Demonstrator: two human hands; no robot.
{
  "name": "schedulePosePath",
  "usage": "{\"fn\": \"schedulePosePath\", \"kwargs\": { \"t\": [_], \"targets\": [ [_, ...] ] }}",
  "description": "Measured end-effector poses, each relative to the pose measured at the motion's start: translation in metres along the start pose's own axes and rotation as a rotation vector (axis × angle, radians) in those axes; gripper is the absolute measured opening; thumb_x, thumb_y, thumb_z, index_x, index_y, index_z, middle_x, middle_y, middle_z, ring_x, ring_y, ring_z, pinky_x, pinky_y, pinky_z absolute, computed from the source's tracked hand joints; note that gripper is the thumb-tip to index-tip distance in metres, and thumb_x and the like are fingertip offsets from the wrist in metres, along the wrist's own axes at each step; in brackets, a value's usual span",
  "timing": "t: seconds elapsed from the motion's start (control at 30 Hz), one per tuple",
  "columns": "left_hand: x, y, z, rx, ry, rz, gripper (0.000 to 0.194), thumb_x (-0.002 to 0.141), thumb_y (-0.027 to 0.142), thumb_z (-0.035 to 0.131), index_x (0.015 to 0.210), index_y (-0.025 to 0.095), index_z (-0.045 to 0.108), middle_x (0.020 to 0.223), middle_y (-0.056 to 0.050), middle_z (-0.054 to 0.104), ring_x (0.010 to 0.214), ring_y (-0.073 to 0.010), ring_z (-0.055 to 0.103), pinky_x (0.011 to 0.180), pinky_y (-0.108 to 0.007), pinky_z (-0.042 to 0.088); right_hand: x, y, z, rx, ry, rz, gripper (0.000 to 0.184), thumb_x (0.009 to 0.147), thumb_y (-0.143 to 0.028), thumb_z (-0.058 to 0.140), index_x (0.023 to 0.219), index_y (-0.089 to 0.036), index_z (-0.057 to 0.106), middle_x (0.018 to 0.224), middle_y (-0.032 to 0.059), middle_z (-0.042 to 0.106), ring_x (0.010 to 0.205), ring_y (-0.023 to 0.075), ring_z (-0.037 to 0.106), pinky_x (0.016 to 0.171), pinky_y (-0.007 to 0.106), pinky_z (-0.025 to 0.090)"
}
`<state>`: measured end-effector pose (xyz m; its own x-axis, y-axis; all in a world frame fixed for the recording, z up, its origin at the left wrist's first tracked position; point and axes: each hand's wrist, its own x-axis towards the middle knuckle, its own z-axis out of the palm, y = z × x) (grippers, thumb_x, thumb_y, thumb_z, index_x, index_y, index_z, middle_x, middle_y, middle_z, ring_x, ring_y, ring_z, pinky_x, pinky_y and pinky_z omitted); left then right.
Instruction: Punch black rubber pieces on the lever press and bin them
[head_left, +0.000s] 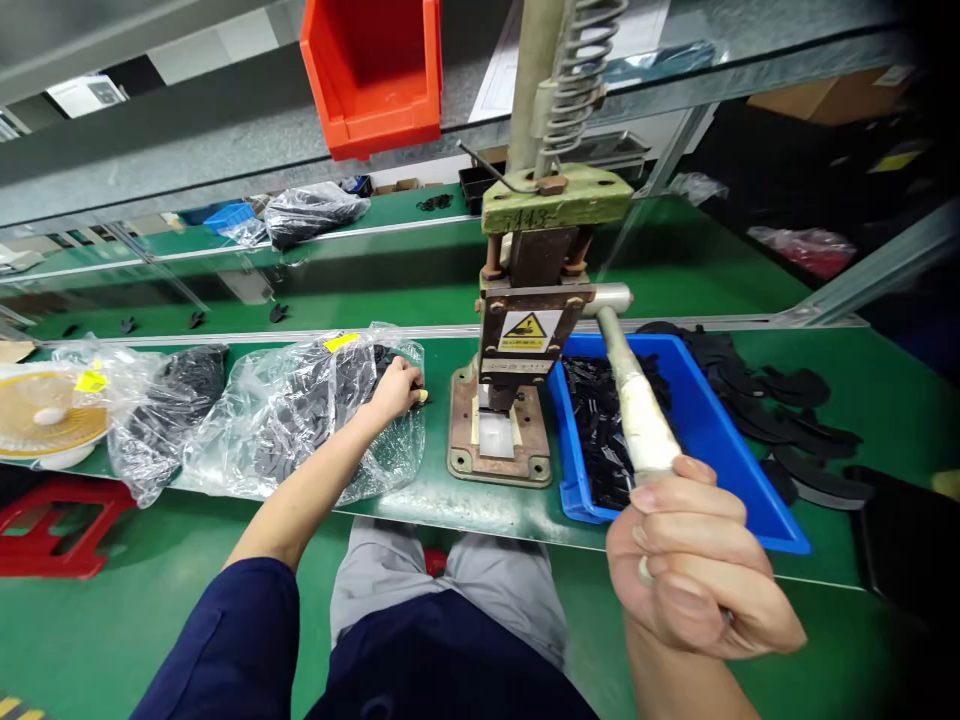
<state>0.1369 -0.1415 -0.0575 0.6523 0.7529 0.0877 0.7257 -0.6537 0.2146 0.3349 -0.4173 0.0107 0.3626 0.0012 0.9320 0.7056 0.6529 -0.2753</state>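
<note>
My right hand (697, 560) is wrapped around the pale, tape-covered lever handle (637, 410) of a hand press (525, 320). The press has a green top plate, a yellow warning sign and a metal base bolted down. A small pale block (496, 436) sits on its base under the ram. To the left, my left hand (397, 388) is at the mouth of a clear plastic bag (300, 420) filled with black parts (322, 395). Its fingers are curled closed against the black parts; what lies between them is hidden. A yellowish cover shows at one fingertip.
A blue bin (690, 400) of small black pieces stands right of the press, with curved black parts (795, 420) beyond it. A second bag (172, 400) and a yellow-topped round item (49, 410) lie left. An orange bin (375, 80) hangs overhead; a red stool (67, 520) stands below.
</note>
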Motion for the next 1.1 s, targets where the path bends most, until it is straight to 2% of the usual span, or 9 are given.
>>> {"fn": "schedulePosePath", "kwargs": {
  "t": [0.1,0.2,0.3,0.37,0.47,0.67,0.83,0.97,1.1],
  "targets": [
    [-0.03,0.01,0.0,0.037,0.101,0.066,0.019,0.084,0.011,0.057,0.097,0.016,0.069,0.111,-0.011,0.053,0.101,-0.0214,0.054,0.09,-0.032,0.05,-0.001,0.001,0.001,-0.004,0.015,0.017,0.036,0.085,-0.026,0.053,0.052,-0.021,0.038,0.056,-0.0022,0.053,0.06,0.017,0.057,0.075,0.048,0.048],
    [-0.061,0.017,0.0,0.06,0.105,0.161,0.025,0.091,0.016,0.048,0.107,0.019,0.067,0.114,-0.01,0.055,0.105,-0.0214,0.054,0.09,-0.033,0.05,-0.002,0.001,0.0,0.018,0.014,0.012,0.036,0.084,-0.025,0.053,0.053,-0.02,0.037,0.057,-0.0028,0.054,0.061,0.0163,0.058,0.076,0.048,0.049],
    [-0.086,0.016,-0.002,-0.035,0.119,0.307,0.031,0.093,0.027,0.053,0.122,0.018,0.061,0.117,-0.012,0.057,0.107,-0.0228,0.056,0.094,-0.035,0.05,-0.001,0.001,0.0,0.033,0.013,0.022,0.036,0.084,-0.025,0.054,0.053,-0.019,0.038,0.058,-0.0033,0.054,0.062,0.0156,0.059,0.078,0.047,0.048],
    [-0.094,0.013,-0.006,-0.12,0.187,0.305,0.032,0.093,0.03,0.053,0.122,0.018,0.061,0.116,-0.012,0.059,0.109,-0.0226,0.057,0.096,-0.035,0.049,-0.001,0.0,0.001,0.035,0.013,0.03,0.036,0.084,-0.025,0.054,0.052,-0.02,0.038,0.057,-0.0037,0.054,0.062,0.0154,0.058,0.079,0.047,0.048],
    [-0.09,0.009,-0.011,-0.192,0.255,0.123,0.025,0.094,0.025,0.05,0.112,0.017,0.064,0.108,-0.01,0.063,0.105,-0.0206,0.061,0.095,-0.032,0.049,0.0,-0.001,0.002,0.051,0.018,0.022,0.036,0.084,-0.023,0.055,0.052,-0.02,0.039,0.057,-0.0034,0.053,0.062,0.0156,0.057,0.079,0.047,0.047],
    [-0.057,0.026,-0.005,-0.035,-0.08,-0.188,0.031,0.089,0.041,0.061,0.101,0.015,0.071,0.097,-0.011,0.065,0.091,-0.0238,0.064,0.082,-0.032,0.05,0.0,-0.003,0.002,0.055,0.012,0.035,0.034,0.082,-0.022,0.056,0.053,-0.02,0.04,0.058,-0.0031,0.053,0.063,0.0162,0.058,0.08,0.048,0.047],
    [-0.043,0.041,0.004,0.006,-0.158,-0.247,0.032,0.076,0.037,0.076,0.098,0.015,0.069,0.103,-0.011,0.063,0.094,-0.0245,0.063,0.078,-0.03,0.048,-0.001,-0.004,-0.001,0.04,-0.009,0.049,0.032,0.083,-0.022,0.056,0.054,-0.021,0.043,0.057,-0.003,0.054,0.064,0.0171,0.058,0.081,0.051,0.048],
    [-0.041,0.041,0.001,-0.242,-0.11,-0.286,0.023,0.071,0.019,0.076,0.089,0.017,0.062,0.084,-0.003,0.063,0.076,-0.0179,0.059,0.069,-0.027,0.044,-0.001,-0.004,-0.002,0.051,-0.026,0.054,0.031,0.084,-0.021,0.055,0.055,-0.02,0.044,0.059,-0.0029,0.055,0.068,0.0166,0.059,0.083,0.05,0.046],
    [-0.04,0.052,-0.006,-0.798,-0.026,-0.269,0.024,0.071,0.022,0.075,0.085,0.017,0.056,0.073,0.003,0.061,0.066,-0.0122,0.056,0.064,-0.024,0.043,-0.001,-0.004,0.0,0.06,-0.009,0.05,0.03,0.084,-0.021,0.054,0.056,-0.019,0.045,0.059,-0.0027,0.055,0.068,0.0152,0.059,0.084,0.048,0.046]
  ]
}}
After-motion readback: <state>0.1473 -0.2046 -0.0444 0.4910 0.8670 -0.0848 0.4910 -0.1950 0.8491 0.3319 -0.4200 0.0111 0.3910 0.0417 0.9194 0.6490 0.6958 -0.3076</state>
